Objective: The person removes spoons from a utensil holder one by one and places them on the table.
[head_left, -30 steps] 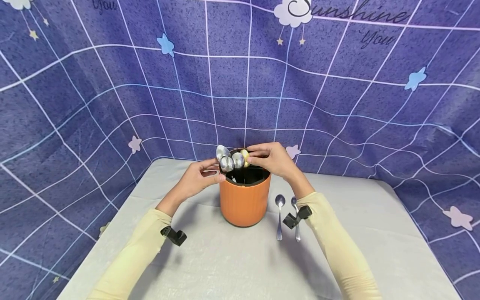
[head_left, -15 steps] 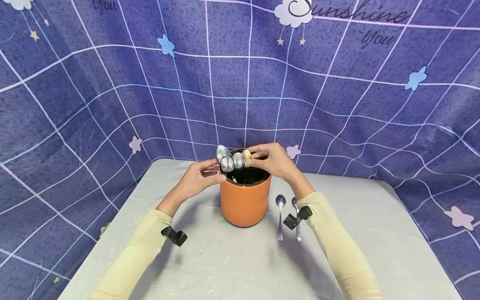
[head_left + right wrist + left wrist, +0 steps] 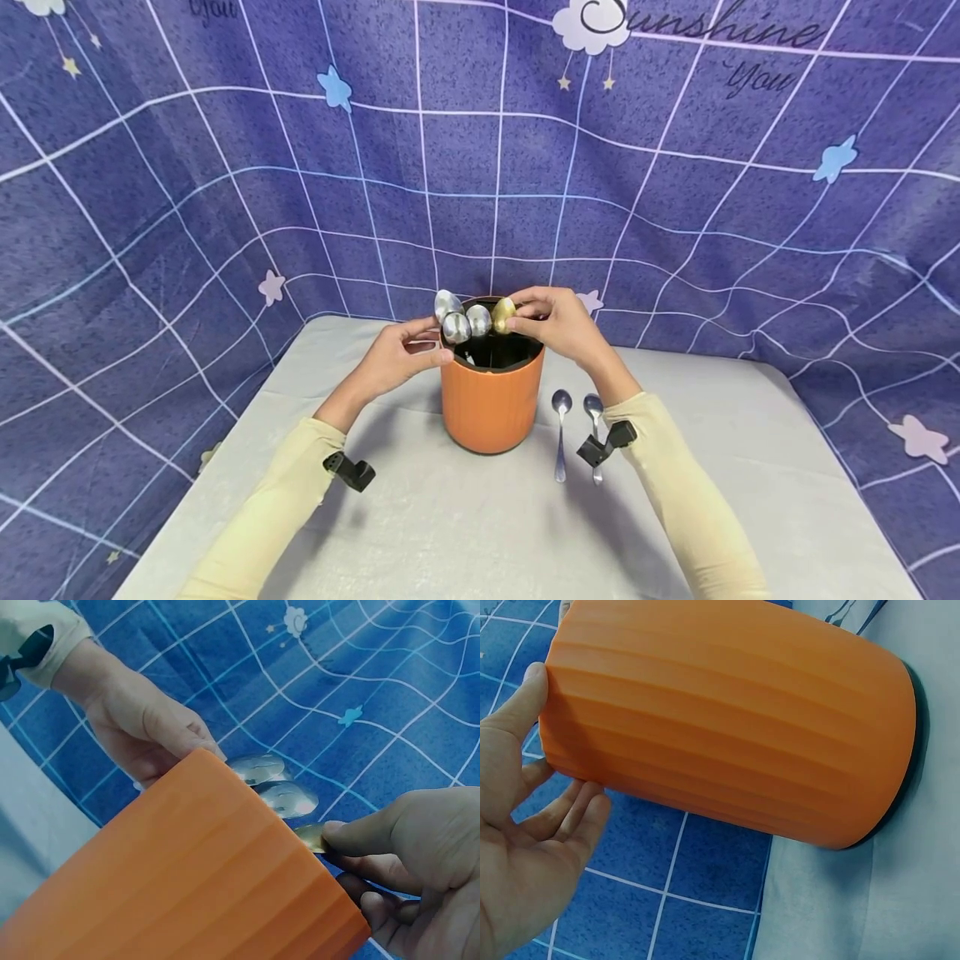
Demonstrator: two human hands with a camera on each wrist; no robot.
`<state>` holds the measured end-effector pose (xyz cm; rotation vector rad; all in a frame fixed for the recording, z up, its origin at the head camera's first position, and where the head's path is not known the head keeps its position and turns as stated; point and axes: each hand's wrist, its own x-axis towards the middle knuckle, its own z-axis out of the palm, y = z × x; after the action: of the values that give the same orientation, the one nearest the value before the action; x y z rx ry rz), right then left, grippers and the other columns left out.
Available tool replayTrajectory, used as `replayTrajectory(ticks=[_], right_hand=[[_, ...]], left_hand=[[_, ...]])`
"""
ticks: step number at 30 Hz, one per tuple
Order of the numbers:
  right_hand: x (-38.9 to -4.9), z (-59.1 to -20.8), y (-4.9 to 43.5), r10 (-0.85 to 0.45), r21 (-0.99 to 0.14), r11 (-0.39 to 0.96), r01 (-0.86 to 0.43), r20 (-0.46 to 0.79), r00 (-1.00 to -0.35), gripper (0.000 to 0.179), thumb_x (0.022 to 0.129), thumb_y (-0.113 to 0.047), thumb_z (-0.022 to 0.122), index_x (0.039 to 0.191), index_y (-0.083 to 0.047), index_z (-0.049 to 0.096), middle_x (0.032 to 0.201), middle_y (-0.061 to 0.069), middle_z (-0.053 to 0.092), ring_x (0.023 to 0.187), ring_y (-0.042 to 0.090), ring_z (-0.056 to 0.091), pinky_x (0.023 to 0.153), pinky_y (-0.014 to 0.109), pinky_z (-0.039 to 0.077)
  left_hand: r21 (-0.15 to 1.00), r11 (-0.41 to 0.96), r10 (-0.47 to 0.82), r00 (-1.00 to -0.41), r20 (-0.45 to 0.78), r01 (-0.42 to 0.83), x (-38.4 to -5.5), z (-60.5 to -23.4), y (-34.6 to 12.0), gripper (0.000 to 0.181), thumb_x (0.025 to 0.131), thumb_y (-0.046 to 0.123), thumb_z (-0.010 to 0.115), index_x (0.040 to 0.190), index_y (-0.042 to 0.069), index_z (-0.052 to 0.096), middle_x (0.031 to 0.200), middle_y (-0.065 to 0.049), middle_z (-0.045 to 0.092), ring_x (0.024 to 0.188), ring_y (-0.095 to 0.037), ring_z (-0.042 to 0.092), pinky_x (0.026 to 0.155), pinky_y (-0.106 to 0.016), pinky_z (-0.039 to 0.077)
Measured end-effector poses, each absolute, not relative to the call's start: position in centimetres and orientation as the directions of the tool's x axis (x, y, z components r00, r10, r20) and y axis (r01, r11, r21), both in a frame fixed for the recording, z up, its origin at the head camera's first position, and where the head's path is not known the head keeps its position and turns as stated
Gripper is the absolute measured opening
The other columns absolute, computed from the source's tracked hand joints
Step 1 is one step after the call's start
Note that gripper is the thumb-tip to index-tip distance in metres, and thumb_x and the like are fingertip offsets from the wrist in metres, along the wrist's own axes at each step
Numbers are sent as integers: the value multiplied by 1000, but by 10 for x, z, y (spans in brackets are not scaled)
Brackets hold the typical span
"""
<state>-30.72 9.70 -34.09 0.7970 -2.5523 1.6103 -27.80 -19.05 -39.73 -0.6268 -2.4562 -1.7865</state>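
The gold spoon (image 3: pixel 504 315) is being pinched by its bowl in the right hand (image 3: pixel 558 321), at the mouth of the orange container (image 3: pixel 491 408). Left of that pinch, silver spoons (image 3: pixel 478 321) are being clustered, and the rim is being held by the left hand (image 3: pixel 390 354). Light pressure is seemingly being called for, so that neighbouring bowls are being left unknocked. Beyond the grip, "Sunshine" and "You" are being displayed on the backdrop (image 3: pixel 375 200); no brand is being shown on the container.
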Motion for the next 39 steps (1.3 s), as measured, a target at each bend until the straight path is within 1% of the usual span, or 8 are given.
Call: replayTrajectory(ticks=[6,12,14,17,23,29,35,39], right_hand=[[-305,-342,98,-363,-888,308,-343,223,-904,28,93,-9,76,121,-3,71,102,15,77,87,20,72,68,23,59],[-304,-340,97,-325,-915,274,-295,200,-924,29,95,-9,74,122,-2,70,106,15,77,90,18,72,71,24,59],[-304,-339,97,-324,-918,262,-297,206,-924,29,95,-8,73,122,-1,69,106,16,77,88,18,72,69,24,58],[-302,-336,97,-316,-921,242,-304,221,-922,29,95,-6,73,122,1,69,105,17,76,84,15,71,66,23,58],[-299,-329,98,-296,-924,192,-331,267,-917,29,95,-4,72,123,5,68,106,20,75,82,10,69,72,21,58],[-296,-319,100,-283,-908,177,-379,322,-903,27,95,-6,72,121,2,70,105,19,76,81,18,68,65,22,52],[-291,-306,100,-291,-891,158,-425,370,-882,27,95,-4,72,121,3,70,106,21,76,88,16,74,76,21,59],[-289,-297,100,-301,-880,155,-448,390,-870,27,95,-5,72,120,4,70,105,18,77,89,14,74,83,28,62]], left_hand=[[905,252,297,-918,263,341,-277,-397,-191,63,90,8,79,145,-8,51,140,-25,59,128,-39,59,110,-54,49],[906,264,296,-922,249,330,-277,-396,-191,65,90,9,79,146,-8,50,141,-25,58,129,-39,59,108,-45,52],[906,265,296,-922,248,329,-277,-397,-191,65,90,9,78,146,-8,50,141,-25,58,128,-38,59,108,-44,53],[906,262,297,-921,253,333,-277,-397,-191,64,91,8,78,146,-8,49,141,-25,58,129,-39,58,109,-47,51],[909,247,296,-920,258,335,-277,-396,-190,64,90,7,78,146,-9,49,142,-26,57,129,-39,58,111,-55,47],[909,256,293,-922,252,329,-277,-396,-190,64,90,8,79,145,-7,50,141,-24,58,129,-38,59,110,-53,49],[911,251,297,-922,249,327,-278,-397,-190,64,91,9,78,146,-7,50,143,-25,57,130,-39,58,111,-55,47],[910,250,297,-921,252,330,-278,-397,-191,65,91,9,78,146,-7,50,142,-25,58,129,-39,58,111,-55,48]])
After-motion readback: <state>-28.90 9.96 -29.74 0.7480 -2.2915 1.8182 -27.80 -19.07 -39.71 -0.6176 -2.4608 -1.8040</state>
